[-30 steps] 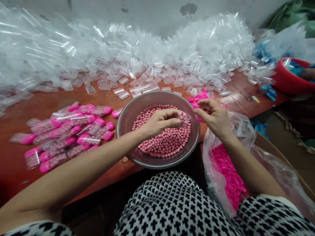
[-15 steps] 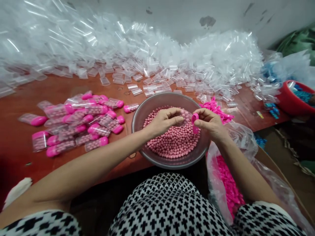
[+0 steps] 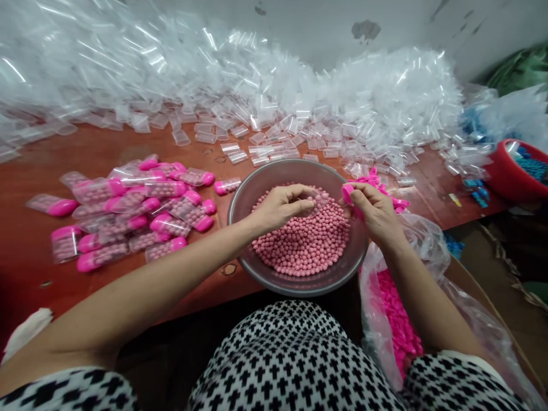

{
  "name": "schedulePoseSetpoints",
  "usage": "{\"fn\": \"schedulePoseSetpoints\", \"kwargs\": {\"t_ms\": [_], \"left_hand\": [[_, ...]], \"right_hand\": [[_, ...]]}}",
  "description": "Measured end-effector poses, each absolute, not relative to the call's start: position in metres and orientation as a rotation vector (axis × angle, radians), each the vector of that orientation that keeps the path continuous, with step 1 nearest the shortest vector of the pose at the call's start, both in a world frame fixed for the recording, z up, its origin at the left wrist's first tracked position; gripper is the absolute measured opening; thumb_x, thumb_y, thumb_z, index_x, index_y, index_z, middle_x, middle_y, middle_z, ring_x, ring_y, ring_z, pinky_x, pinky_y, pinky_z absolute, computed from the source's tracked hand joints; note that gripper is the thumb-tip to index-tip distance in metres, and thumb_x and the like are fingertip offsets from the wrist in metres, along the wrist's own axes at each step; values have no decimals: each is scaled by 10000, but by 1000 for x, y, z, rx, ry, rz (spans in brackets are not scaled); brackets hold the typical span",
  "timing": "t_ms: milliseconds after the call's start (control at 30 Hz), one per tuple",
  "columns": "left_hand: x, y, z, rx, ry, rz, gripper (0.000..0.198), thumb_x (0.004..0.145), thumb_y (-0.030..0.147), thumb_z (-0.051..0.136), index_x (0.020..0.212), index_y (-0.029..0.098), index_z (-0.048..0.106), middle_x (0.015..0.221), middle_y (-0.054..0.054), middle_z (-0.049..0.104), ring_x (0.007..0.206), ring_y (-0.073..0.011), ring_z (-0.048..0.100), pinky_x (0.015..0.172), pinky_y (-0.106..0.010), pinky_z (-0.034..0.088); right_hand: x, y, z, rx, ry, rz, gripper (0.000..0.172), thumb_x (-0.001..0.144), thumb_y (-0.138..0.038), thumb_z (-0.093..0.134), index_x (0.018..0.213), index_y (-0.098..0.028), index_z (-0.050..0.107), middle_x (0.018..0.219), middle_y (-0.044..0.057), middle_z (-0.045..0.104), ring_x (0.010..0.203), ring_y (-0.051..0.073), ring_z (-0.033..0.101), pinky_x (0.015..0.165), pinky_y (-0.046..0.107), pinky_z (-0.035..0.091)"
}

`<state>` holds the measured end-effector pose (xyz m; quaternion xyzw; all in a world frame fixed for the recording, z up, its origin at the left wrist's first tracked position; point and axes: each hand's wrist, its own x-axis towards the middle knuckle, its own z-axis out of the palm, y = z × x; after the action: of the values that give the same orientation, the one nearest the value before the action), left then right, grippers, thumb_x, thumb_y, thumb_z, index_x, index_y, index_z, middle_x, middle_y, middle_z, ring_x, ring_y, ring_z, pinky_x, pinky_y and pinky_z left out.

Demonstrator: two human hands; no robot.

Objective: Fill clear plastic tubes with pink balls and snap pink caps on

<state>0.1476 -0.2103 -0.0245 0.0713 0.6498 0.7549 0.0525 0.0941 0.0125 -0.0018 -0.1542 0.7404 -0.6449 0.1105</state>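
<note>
My left hand [image 3: 285, 208] is closed around a clear plastic tube [image 3: 319, 198] with pink beads showing through it, held over the bowl. Between the thumb and fingers of my right hand [image 3: 377, 214] is a bright pink plastic cap [image 3: 347, 193], just right of the tube and apart from it. Below both hands, a grey bowl [image 3: 244, 251] contains many round pink beads [image 3: 299, 248]. To the left lies a heap of filled tubes with pink caps [image 3: 128, 205].
Clear empty tubes [image 3: 257, 91] are piled along the wall. Pink caps [image 3: 396, 319] fill a plastic bag at my right, with more pink caps [image 3: 374, 181] behind the bowl. A red basin [image 3: 507, 174] with blue pieces stands on the far right of the red table [image 3: 205, 262].
My right hand has moved slightly right and turned with the pink cap, widening the gap to the tube. My left hand stays almost in place with its tube.
</note>
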Motion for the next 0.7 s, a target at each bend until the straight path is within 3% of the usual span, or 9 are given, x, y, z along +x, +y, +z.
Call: {"fn": "schedulePoseSetpoints", "kwargs": {"t_ms": [200, 567, 700], "left_hand": [[151, -207, -22, 181, 1668, 2474, 416, 722, 423, 839, 1017, 161, 706, 999, -72, 734, 913, -191, 698, 876, -380, 570], [158, -207, -22, 432, 2396, 2163, 258, 849, 331, 679, 1033, 156, 727, 1043, -69, 748, 973, -195, 688, 910, -299, 526], [160, -206, -22, 511, 2539, 2102, 243, 852, 322, 682, 1030, 170, 745, 1055, -64, 768, 992, -202, 702, 913, -277, 520]], "right_hand": [[97, 8, 9, -567, 2104, -1930, 419, 772, -481, 787, 1078, -251, 616, 879, 1, 709, 695, 142, 701, 674, 293, 600], [102, 2, 28, -1023, 2437, -1685, 328, 842, -450, 728, 1112, -263, 712, 1078, 48, 736, 962, 208, 688, 897, 376, 548], [104, -9, 27, -1383, 2536, -1405, 253, 875, -388, 700, 1092, -262, 728, 1014, 45, 749, 942, 214, 681, 893, 367, 532]]}}
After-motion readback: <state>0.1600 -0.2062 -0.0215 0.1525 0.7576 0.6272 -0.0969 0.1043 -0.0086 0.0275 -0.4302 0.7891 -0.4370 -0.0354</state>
